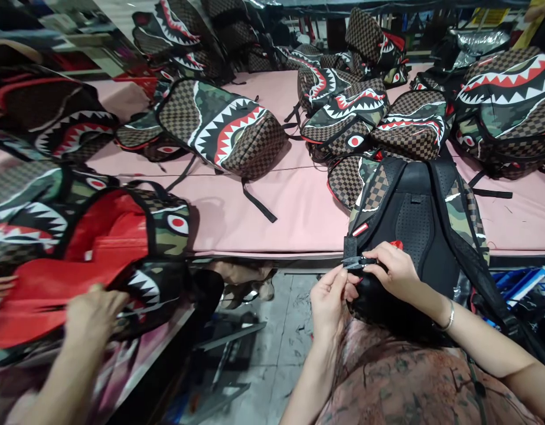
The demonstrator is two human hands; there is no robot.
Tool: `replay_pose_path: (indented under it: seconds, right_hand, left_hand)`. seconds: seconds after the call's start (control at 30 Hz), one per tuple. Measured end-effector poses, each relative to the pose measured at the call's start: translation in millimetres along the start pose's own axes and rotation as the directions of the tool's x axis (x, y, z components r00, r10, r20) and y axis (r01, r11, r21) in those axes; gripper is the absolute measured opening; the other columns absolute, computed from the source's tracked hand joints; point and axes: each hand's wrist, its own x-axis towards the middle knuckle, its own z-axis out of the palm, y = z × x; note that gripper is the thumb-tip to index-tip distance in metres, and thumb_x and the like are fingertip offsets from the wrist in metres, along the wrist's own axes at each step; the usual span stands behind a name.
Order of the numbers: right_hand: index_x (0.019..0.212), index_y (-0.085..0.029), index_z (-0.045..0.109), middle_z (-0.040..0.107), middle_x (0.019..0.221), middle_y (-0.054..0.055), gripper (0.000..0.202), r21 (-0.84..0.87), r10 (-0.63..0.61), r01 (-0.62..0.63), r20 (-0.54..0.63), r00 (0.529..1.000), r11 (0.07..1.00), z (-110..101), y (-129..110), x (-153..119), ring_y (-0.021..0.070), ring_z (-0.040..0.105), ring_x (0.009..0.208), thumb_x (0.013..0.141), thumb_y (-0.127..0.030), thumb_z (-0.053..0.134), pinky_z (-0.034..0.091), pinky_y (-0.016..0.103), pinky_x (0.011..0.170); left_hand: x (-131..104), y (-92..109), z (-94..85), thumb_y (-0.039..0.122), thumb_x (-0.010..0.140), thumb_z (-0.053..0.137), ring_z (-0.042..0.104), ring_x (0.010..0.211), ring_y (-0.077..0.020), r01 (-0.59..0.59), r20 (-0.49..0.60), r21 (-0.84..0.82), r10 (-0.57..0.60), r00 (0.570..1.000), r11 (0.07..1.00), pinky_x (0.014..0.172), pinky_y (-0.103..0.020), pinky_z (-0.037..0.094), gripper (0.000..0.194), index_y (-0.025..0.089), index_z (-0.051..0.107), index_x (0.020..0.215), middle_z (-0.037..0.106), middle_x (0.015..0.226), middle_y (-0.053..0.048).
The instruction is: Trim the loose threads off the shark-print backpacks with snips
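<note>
A black-backed backpack (413, 230) with checkered and camouflage sides leans upright against the table edge in front of me, its padded shoulder straps facing me. My right hand (395, 270) is closed around small thread snips (354, 262), whose blades point left. Just below the blades, my left hand (329, 298) pinches the lower end of a short black webbing strap (351, 247) at the backpack's left side. Whether a thread lies between the blades is too small to tell. Something red shows behind my right fingers.
A pink-covered table (299, 212) carries several shark-mouth backpacks (230, 130). At left, a co-worker's hand (92, 313) works at an open backpack with red lining (37, 289). Blue racks (522, 289) stand low at right; grey floor (281, 342) shows between the tables.
</note>
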Motion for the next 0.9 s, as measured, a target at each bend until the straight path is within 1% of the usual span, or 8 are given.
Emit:
replay_pose_path:
  seconds: [0.2, 0.33, 0.43, 0.53, 0.6, 0.7, 0.8, 0.9]
  right_hand:
    - [0.08, -0.018, 0.063, 0.062, 0.072, 0.004, 0.021, 0.064, 0.004, -0.003, -0.012, 1.0, 0.998, 1, 4, -2, 0.0139, 0.056, 0.068, 0.087, -0.03, 0.048, 0.044, 0.025, 0.065]
    - [0.083, -0.019, 0.06, 0.06, 0.074, 0.002, 0.02, 0.397, 0.238, -0.216, -0.006, 0.971, 0.892, 0, 6, 0, 0.013, 0.055, 0.066, 0.083, -0.037, 0.05, 0.045, 0.024, 0.06]
    - [0.091, -0.018, 0.056, 0.055, 0.067, -0.001, 0.035, 0.685, 0.341, -0.348, 0.152, 0.928, 0.641, -1, 5, 8, 0.0111, 0.053, 0.058, 0.075, -0.049, 0.056, 0.043, 0.023, 0.053]
    - [0.079, -0.017, 0.054, 0.047, 0.054, -0.005, 0.04, 0.747, 0.261, -0.535, 0.467, 0.845, 0.396, 1, 1, 17, 0.009, 0.048, 0.046, 0.066, -0.054, 0.063, 0.039, 0.022, 0.044]
    - [0.067, -0.018, 0.047, 0.042, 0.048, -0.007, 0.04, 0.725, 0.293, -0.62, 0.549, 0.783, 0.299, 3, -2, 22, 0.0081, 0.044, 0.04, 0.064, -0.054, 0.064, 0.036, 0.021, 0.04]
    - [0.06, -0.019, 0.041, 0.039, 0.047, -0.008, 0.043, 0.735, 0.429, -0.603, 0.458, 0.779, 0.31, 8, -3, 27, 0.0069, 0.041, 0.04, 0.061, -0.053, 0.067, 0.036, 0.02, 0.041]
    - [0.064, -0.017, 0.048, 0.048, 0.054, -0.005, 0.037, 0.708, 0.409, -0.576, 0.422, 0.809, 0.409, 10, -1, 28, 0.0082, 0.047, 0.048, 0.066, -0.05, 0.063, 0.041, 0.022, 0.048]
    - [0.088, -0.017, 0.055, 0.059, 0.074, -0.001, 0.027, 0.607, 0.373, -0.49, 0.32, 0.871, 0.625, 5, 1, 24, 0.0112, 0.054, 0.064, 0.075, -0.04, 0.058, 0.045, 0.025, 0.061]
  left_hand:
    - [-3, -1, 2.1, 0.031, 0.062, 0.071, 0.041, 0.038, -0.0039, -0.008, 0.0, 0.023, 0.008, 1.0, 1.0, 0.039, -0.017, 0.031, 0.025, 0.009, 0.063, 0.073, 0.059, 0.052, 0.0]
    - [-2, 3, -1.5, 0.027, 0.065, 0.07, 0.034, 0.036, -0.0006, 0.104, 0.112, -0.137, -0.089, 0.99, 0.985, 0.036, -0.012, 0.026, 0.021, 0.011, 0.056, 0.066, 0.047, 0.048, 0.005]
    - [0, 5, -6.6, 0.022, 0.07, 0.065, 0.022, 0.031, 0.0023, 0.393, 0.374, -0.242, -0.289, 0.882, 0.887, 0.033, -0.009, 0.02, 0.016, 0.012, 0.053, 0.066, 0.028, 0.044, 0.011]
    - [0, 2, -7.7, 0.022, 0.071, 0.063, 0.016, 0.028, 0.0022, 0.575, 0.487, -0.135, -0.451, 0.748, 0.807, 0.031, -0.008, 0.017, 0.012, 0.011, 0.058, 0.074, 0.022, 0.041, 0.012]
    - [-1, -3, -5.8, 0.026, 0.07, 0.066, 0.024, 0.029, 0.0012, 0.496, 0.412, -0.097, -0.419, 0.809, 0.863, 0.031, -0.009, 0.02, 0.016, 0.011, 0.062, 0.074, 0.03, 0.04, 0.01]
    - [-4, -10, -3.4, 0.026, 0.062, 0.072, 0.051, 0.048, -0.0043, 0.146, 0.188, -0.018, -0.14, 0.972, 0.989, 0.046, -0.012, 0.04, 0.024, 0.013, 0.067, 0.081, 0.059, 0.058, 0.002]
    - [-4, -15, -4.2, 0.023, 0.058, 0.075, 0.062, 0.077, -0.0139, -0.043, 0.044, 0.128, 0.038, 0.998, 0.991, 0.072, -0.021, 0.048, 0.028, 0.015, 0.07, 0.084, 0.069, 0.083, -0.004]
    - [-4, -15, -5.1, 0.026, 0.059, 0.074, 0.063, 0.083, -0.0186, 0.011, 0.028, 0.088, -0.013, 1.0, 0.996, 0.079, -0.028, 0.048, 0.028, 0.014, 0.071, 0.084, 0.071, 0.088, -0.006]
